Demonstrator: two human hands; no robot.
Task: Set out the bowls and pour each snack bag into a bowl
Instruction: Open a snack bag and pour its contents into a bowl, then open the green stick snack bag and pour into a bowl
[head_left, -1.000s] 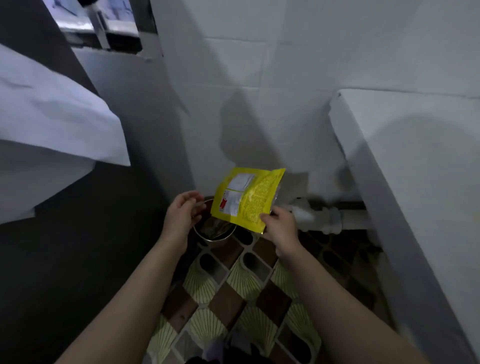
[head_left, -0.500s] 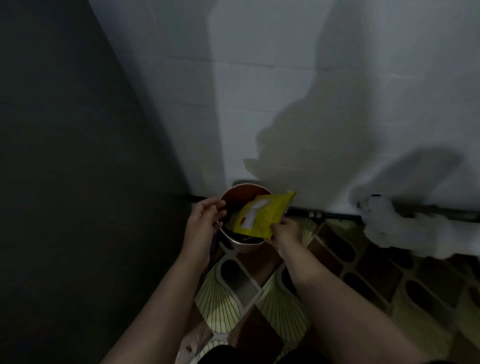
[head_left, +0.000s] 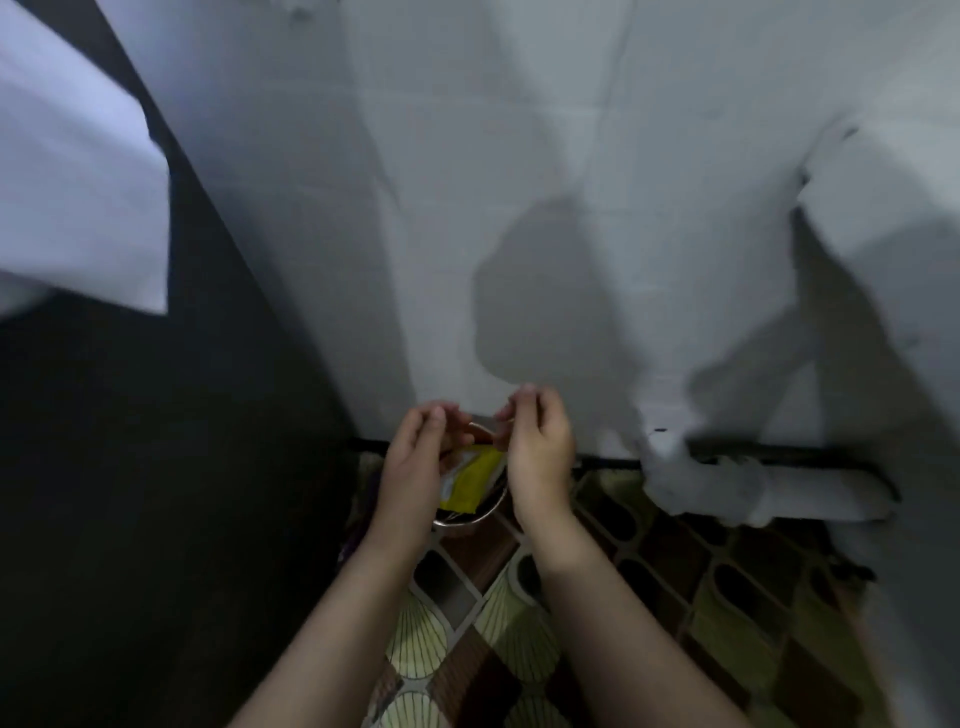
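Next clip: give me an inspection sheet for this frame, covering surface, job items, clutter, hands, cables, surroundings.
Surface: patterned floor covering, brown and pale green shapes.
Job's things: yellow snack bag lying in the metal bowl at the wall's foot; bowl contents not readable.
Clutter: nothing seen.
Hands: left hand and right hand above the bowl, fingers curled together; whether they pinch a small piece is blurred.
Cables: nothing seen; a white pipe runs along the wall base.
Surroundings: white tiled wall, dark panel left.

Dim room: a white tiled wall (head_left: 519, 156) beyond the fingers, patterned brown-and-green floor covering (head_left: 675, 597) below them, a white pipe (head_left: 753, 483) to their right.
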